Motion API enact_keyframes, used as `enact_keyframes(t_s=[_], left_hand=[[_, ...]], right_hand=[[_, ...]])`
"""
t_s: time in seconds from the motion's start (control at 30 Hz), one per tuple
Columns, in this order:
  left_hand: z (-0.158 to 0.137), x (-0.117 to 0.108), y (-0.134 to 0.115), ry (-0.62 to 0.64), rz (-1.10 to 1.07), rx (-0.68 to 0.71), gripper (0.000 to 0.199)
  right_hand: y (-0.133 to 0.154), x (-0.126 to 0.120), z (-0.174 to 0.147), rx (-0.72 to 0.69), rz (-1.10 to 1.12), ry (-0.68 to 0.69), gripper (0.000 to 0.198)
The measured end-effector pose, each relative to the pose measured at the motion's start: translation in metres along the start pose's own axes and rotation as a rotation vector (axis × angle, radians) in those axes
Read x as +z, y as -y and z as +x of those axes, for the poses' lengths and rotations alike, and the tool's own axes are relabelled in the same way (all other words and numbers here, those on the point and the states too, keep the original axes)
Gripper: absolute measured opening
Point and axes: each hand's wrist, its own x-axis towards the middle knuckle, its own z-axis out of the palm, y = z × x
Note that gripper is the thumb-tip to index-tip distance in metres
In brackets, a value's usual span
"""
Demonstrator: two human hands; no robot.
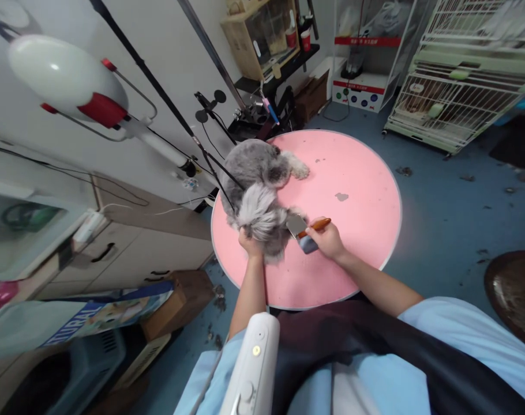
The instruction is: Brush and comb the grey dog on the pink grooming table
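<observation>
A grey, fluffy dog [251,164] lies on the round pink grooming table [362,173], its pale front leg stretched out over the top. My left hand [250,244] is closed on the fur at the side of its head [262,210]. Between thumb and fingers of my right hand [327,238] is the orange handle of a slicker brush [297,226], whose flat head is close to the fur at the dog's muzzle; I cannot tell whether it touches. Below this hand is a blue-grey item [308,244], partly hidden. Black straps run down to the dog's neck.
A white and red dryer [67,78] on an arm hangs at upper left. Wire cages [453,104] stand at the right back, a white rack [362,86] beside them. Tufts of hair [404,171] lie on the blue floor. Drawers [115,253] line the left wall.
</observation>
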Motion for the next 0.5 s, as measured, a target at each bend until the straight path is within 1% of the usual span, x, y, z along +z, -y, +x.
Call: enact_keyframes(t_s=[0.07,0.13,0.2,0.27,0.33,0.37,0.4,0.43,0.5], left_hand=[[-0.001,0.000,-0.001,-0.020,0.018,0.012,0.018],[-0.001,-0.001,-0.004,-0.034,0.038,0.017,0.016],[0.000,-0.004,-0.010,-0.025,0.061,0.026,0.017],[0.002,-0.010,-0.019,0.009,0.121,0.038,0.026],[0.005,-0.017,-0.033,0.093,0.232,0.050,0.038],[0.007,-0.020,-0.042,0.140,0.312,0.061,0.040],[0.009,-0.021,-0.052,0.177,0.400,0.086,0.041],[0.011,-0.019,-0.063,0.191,0.496,0.127,0.042],[0.016,-0.009,-0.084,0.162,0.659,0.269,0.050]], right_hand=[[0.000,0.000,0.001,0.029,-0.011,-0.044,0.029],[0.001,0.000,0.003,0.025,0.007,-0.094,0.029],[0.002,-0.002,0.009,0.014,0.024,-0.057,0.030],[0.002,-0.006,0.018,0.040,0.011,-0.027,0.034],[0.003,-0.009,0.029,0.045,-0.023,-0.102,0.036],[0.003,-0.011,0.035,0.029,-0.030,-0.145,0.035],[0.003,-0.012,0.040,0.009,-0.030,-0.159,0.035],[0.003,-0.012,0.046,-0.001,-0.027,-0.133,0.034],[0.002,-0.011,0.055,0.039,-0.033,-0.031,0.033]])
